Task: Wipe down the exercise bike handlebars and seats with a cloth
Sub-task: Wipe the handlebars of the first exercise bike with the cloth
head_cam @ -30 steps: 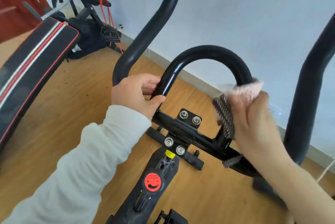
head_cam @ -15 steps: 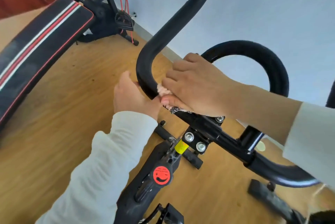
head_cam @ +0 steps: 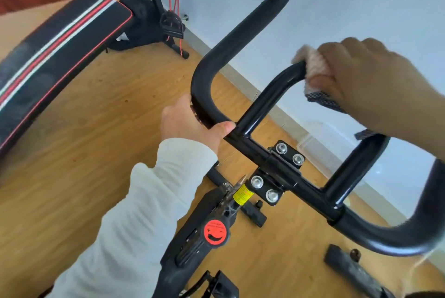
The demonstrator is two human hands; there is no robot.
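The exercise bike's black handlebar (head_cam: 260, 102) fills the middle of the head view, with an inner loop and two long outer bars. My left hand (head_cam: 190, 121) grips the bend of the left outer bar, thumb on top. My right hand (head_cam: 366, 83) grips a pink cloth (head_cam: 315, 66) with a dark patterned edge, wrapped over the top of the inner loop. The top of the loop is hidden under the cloth and hand. No seat is in view.
A red resistance knob (head_cam: 215, 234) sits on the bike frame below the bolted clamp (head_cam: 277, 172). A black padded bench with red and white stripes (head_cam: 55, 56) lies at the left on the wooden floor. Another exercise machine (head_cam: 154, 11) stands against the white wall.
My right hand has carried the cloth from the left foot of the inner loop up to the loop's top. My left hand keeps hold of the left bar's bend.
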